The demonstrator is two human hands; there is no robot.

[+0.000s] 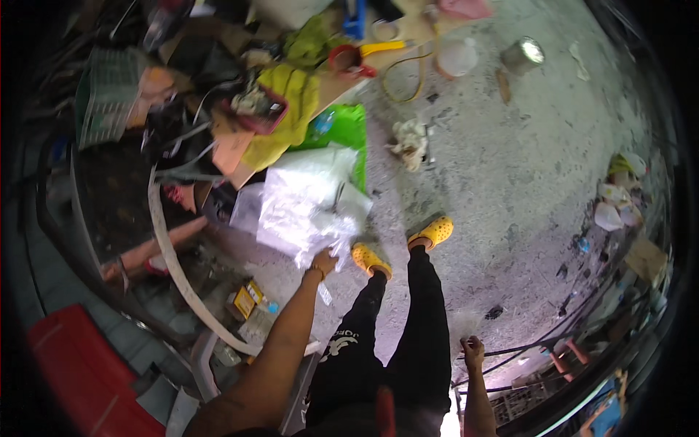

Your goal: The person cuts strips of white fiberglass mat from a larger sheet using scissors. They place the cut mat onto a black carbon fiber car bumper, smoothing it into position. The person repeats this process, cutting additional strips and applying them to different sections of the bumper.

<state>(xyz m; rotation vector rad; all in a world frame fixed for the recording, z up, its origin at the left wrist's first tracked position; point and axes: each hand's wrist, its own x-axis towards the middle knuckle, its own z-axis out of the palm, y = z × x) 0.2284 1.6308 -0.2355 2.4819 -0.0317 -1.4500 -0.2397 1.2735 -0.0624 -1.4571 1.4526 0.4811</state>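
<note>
My left hand (324,262) reaches down to the near edge of a shiny, crumpled clear plastic sheet (295,193), its fingers closed on that edge. The sheet lies partly over a bright green bag (352,127) on the floor. Out to the right, my right hand (472,349) is closed, with a faint see-through piece of plastic (464,325) showing beyond its fingers. Blur hides its exact shape.
Yellow cloth (295,95), cardboard and a red-and-yellow tool (352,58) are heaped at the far left. A green crate (109,95) stands beyond them. A metal can (520,57) and white crumpled scrap (411,144) are on the concrete floor (502,167). Litter (611,211) lies far right.
</note>
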